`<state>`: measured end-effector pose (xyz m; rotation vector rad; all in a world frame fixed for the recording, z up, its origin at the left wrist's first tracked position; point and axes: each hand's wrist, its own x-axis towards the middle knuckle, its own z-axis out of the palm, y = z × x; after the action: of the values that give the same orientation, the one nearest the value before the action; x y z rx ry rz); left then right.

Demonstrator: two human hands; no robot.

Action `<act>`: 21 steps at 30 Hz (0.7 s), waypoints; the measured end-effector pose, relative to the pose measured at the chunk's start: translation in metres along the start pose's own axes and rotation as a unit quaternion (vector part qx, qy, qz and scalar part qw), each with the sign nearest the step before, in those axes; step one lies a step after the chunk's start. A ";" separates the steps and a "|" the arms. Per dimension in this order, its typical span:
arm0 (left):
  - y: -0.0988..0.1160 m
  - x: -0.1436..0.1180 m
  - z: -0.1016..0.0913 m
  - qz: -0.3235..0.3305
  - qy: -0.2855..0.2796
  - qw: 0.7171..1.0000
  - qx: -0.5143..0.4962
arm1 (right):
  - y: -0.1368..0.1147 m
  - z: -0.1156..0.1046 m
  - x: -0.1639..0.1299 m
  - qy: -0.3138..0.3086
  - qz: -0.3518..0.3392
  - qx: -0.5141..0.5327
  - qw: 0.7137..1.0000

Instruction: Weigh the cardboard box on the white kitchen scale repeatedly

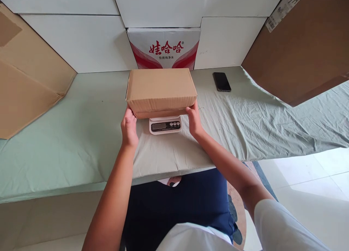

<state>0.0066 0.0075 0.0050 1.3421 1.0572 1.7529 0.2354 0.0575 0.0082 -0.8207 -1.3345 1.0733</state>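
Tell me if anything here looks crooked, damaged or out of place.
Nothing is damaged or spilled. The cardboard box sits square on the scale, steadied by both hands. Only the green sheet is rumpled at the right.

- One camera only, worn on the person's head, looking forward and steeply down.
- It faces the table (81, 149), whose near edge crosses the lower frame; the wall of white panels (81, 44) runs along at 12 o'clock.
- It sits close: both forearms rise from 6 o'clock towards centre.
- The person's own lap fills 6 o'clock.
- Floor tiles (313, 178) show at 4 o'clock.
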 end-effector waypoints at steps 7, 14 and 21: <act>-0.002 0.052 0.000 0.021 -0.026 0.999 -0.011 | 0.001 -0.002 0.058 0.012 -0.037 -0.035 0.999; -0.070 0.139 0.001 0.005 0.045 0.998 -0.049 | 0.043 0.006 0.147 -0.017 -0.055 -0.049 0.997; -0.109 0.148 -0.006 -0.052 0.018 0.997 -0.049 | 0.078 -0.005 0.159 0.004 0.007 -0.065 0.998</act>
<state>-0.0305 0.1839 -0.0320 1.1783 1.0301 1.7346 0.2185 0.2325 -0.0108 -0.9303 -1.4053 1.0011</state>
